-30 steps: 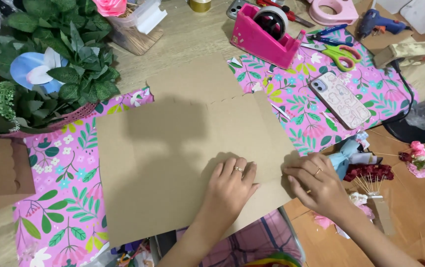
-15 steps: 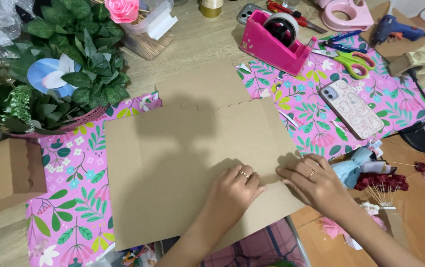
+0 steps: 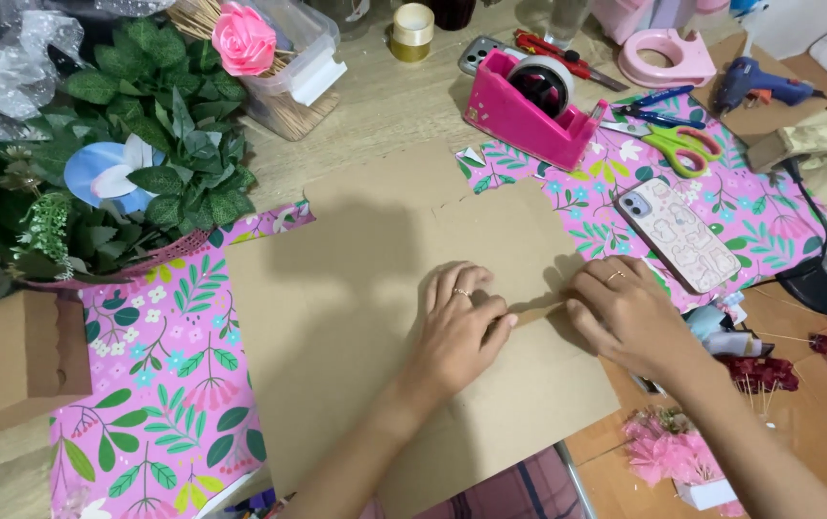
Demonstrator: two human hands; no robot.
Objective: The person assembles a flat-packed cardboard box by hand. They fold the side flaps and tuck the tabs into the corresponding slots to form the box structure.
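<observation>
A large brown paper sheet (image 3: 356,288) lies over pink floral wrapping paper (image 3: 159,384) on the wooden table. My left hand (image 3: 461,322) presses flat on the brown sheet near its middle, a ring on one finger. My right hand (image 3: 629,312) rests beside it at the sheet's right part, fingers bent onto a raised crease (image 3: 538,306) that runs between both hands. Neither hand lifts anything off the table.
A pink tape dispenser (image 3: 529,106), green scissors (image 3: 673,144) and a phone (image 3: 678,234) lie at the back right. A green leaf bouquet with a pink rose (image 3: 135,163) fills the back left. A cardboard box (image 3: 10,360) is at the left; small pink flowers (image 3: 668,452) at the right.
Both hands have slid farther from me along the brown sheet, and the view has shifted so the sheet sits lower in frame. A crease now shows between the hands.
</observation>
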